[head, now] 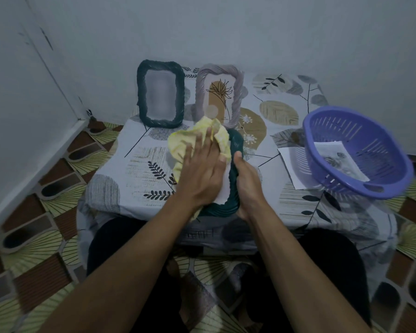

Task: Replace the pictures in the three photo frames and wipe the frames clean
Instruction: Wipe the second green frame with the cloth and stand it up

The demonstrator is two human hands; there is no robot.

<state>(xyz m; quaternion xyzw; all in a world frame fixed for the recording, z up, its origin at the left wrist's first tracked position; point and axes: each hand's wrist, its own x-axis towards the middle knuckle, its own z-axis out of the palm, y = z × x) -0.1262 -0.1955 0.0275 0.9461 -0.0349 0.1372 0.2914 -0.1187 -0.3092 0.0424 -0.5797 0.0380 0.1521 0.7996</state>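
Note:
A dark teal photo frame [236,143] lies flat at the table's near edge, showing a white sheet inside. My left hand [202,171] lies flat with straight fingers on a yellow cloth [189,139], pressing it onto the frame's face. My right hand [247,186] grips the frame's right rim, thumb on top. Behind them two frames stand against the wall: a dark blue-green frame [141,92] with a pale blurred picture, and a pale mauve frame [238,97] with a plant drawing.
A purple slotted basket [309,131] tilts at the table's right, holding a printed sheet [334,152], and rests on a white paper [291,164]. A leaf-patterned tablecloth [135,164] covers the low table. Walls close in behind and on the left; patterned floor lies all around.

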